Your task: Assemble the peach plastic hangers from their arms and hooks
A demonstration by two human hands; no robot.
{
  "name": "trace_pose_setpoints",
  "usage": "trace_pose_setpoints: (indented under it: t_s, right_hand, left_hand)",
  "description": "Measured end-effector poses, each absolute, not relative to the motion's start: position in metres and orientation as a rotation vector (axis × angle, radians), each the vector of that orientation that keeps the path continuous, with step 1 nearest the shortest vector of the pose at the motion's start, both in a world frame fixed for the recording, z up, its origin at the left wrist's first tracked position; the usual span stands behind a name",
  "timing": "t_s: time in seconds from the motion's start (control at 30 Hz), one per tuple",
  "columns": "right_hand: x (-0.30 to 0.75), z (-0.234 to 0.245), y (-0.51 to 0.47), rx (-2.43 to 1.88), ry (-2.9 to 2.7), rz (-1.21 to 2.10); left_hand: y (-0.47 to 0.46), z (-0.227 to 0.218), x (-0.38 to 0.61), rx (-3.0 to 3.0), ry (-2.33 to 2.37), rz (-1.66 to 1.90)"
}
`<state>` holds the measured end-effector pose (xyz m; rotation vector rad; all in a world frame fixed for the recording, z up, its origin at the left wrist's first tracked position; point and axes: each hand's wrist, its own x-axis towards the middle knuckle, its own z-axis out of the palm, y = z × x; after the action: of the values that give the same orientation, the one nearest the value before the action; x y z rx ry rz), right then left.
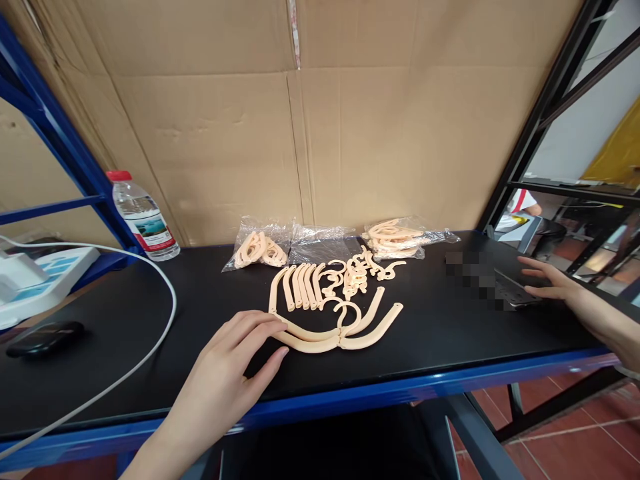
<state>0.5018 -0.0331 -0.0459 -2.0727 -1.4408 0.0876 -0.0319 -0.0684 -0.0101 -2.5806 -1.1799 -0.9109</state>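
Two cream plastic folding clothes hangers (367, 342) lie together on the black table, hooks pointing to the back. My left hand (240, 353) is at their left end, fingertips on top and thumb at the front edge, closed lightly around the hanger arm. Behind them lies a row of loose curved hanger arms (303, 287). To its right are loose hooks (337, 277) and a heap of small cream parts (356, 275). My right hand (555, 283) is open at the right, fingers apart, beside a dark flat object (515, 293) that is partly blurred out.
Clear plastic bags with cream parts, one at left (260, 250) and one at right (395, 237), lie against the cardboard wall (200, 147). A water bottle (145, 220), a white cable (173, 300), a power strip (55, 280) and a black device (45, 339) are at left.
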Motion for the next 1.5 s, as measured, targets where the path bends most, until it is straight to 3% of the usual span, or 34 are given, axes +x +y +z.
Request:
trace_pose_setpoints:
  t_s: [0.23, 0.47, 1.07, 1.33, 1.5]
  right_hand:
    - [0.504, -0.036, -0.036, -1.933, -1.35, 0.448]
    - [0.503, -0.048, -0.028, -1.904, -1.393, 0.271]
    - [0.499, -0.045, -0.025, -1.872, -1.309, 0.314]
    - [0.488, -0.014, -0.025, -1.922, -1.133, 0.161]
    - [0.413, 0.022, -0.004, -1.646, -1.611, -0.019]
  left_hand:
    - [-0.069, -0.01, -0.033, -2.567, -1.174, -0.937]
    - [-0.068, -0.011, -0.032, -2.567, -1.153, -0.929]
    - [-0.068, -0.012, -0.034, -2.57, -1.165, -0.952]
    - [-0.067, 0.002, -0.031, -2.67, -1.225, -1.031]
    - [-0.044, 0.037, -0.019, -2.728, -1.203, -0.899]
